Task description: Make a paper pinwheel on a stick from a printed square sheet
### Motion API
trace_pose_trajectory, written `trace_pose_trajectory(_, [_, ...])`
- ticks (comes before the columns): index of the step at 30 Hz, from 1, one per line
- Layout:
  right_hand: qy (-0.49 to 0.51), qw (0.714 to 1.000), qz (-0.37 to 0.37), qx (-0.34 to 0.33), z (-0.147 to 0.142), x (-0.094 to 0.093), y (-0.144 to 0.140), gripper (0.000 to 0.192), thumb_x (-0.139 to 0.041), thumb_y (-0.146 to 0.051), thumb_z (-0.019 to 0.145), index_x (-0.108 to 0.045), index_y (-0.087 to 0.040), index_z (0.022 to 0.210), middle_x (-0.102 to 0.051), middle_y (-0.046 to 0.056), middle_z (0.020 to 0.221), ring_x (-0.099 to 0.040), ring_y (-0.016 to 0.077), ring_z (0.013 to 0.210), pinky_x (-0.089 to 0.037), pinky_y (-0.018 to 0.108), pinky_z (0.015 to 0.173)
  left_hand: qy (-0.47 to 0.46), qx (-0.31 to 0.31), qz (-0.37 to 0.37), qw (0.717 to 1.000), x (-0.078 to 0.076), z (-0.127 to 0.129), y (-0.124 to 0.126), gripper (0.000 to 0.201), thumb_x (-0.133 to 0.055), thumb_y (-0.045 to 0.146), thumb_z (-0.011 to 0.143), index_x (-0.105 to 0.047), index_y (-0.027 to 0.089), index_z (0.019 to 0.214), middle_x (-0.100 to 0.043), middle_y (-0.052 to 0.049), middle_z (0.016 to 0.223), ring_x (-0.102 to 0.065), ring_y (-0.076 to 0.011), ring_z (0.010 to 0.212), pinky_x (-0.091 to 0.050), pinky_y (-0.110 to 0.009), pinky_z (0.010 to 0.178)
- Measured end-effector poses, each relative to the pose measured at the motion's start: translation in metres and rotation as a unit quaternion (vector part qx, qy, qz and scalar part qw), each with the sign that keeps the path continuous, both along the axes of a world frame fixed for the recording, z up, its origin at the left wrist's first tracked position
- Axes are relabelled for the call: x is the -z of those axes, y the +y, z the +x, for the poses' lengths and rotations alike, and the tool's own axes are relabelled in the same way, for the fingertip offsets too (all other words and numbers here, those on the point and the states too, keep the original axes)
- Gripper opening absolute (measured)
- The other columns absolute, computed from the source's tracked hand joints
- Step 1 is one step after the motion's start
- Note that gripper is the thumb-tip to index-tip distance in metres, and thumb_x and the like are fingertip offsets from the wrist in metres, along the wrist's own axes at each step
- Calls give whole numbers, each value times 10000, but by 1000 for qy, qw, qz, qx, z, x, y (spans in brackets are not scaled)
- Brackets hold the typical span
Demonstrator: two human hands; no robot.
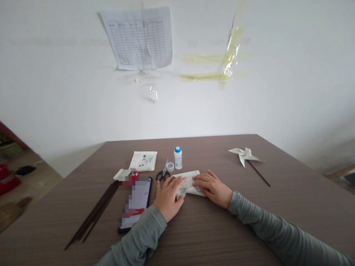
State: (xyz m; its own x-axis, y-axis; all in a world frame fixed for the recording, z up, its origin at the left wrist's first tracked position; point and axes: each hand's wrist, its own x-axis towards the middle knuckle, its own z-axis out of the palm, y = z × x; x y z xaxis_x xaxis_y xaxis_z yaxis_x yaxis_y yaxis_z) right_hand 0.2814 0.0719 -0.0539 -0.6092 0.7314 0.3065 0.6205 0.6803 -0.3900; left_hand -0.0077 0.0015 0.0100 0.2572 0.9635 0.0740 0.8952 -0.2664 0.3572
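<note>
1. While both hands press on it, the folded paper [190,183] lies flat on the table [222,229], right in front of the person and just past the fingertips; its long axis runs left-right with a slight tilt, far edge a bit higher at the right.
2. Paper look: white or off-white with faint print, creased, upper strip flat, lower part folded over and a little crumpled near the left hand.
3. Left hand [167,197]: palm down, fingers spread and flat on the paper's left end, nothing pinched, open press.
4. Right hand [213,188]: palm down, fingers stretched leftward over the paper's right half, also flat and open, no grip. Both hands touch the paper; neither is clearly nearer, and the fingertips almost meet at its middle.
5. Just beyond the paper: black-handled scissors [163,173], a small loose cap [170,167], and a white glue bottle [178,157] with a blue lid, standing upright.
6. Farther left: a booklet or paper stack [144,161], and a phone [135,207] lying flat just beside the left wrist, screen blurred.
7. Left of the phone: a bundle of thin dark sticks [94,214] lying diagonally.
8. Well apart to the right: a finished paper pinwheel [245,155] on a dark stick, lying on the table.
9. Wall behind: a taped printed chart [140,38], plus old tape residue.
</note>
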Motion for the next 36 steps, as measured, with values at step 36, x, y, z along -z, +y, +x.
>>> trace_pose_trajectory(36, [-18,995,97,-20,0,-30,-15,306,-814,-217,1124,-977,-290,1373,-930,114,1189,-881,346,1153,-648,542,1171,-51,30,67,996,5,-2,0,549,-805,402,1171,-850,366,1718,-901,-123,1683,-790,-437,1626,-527,-809,1490])
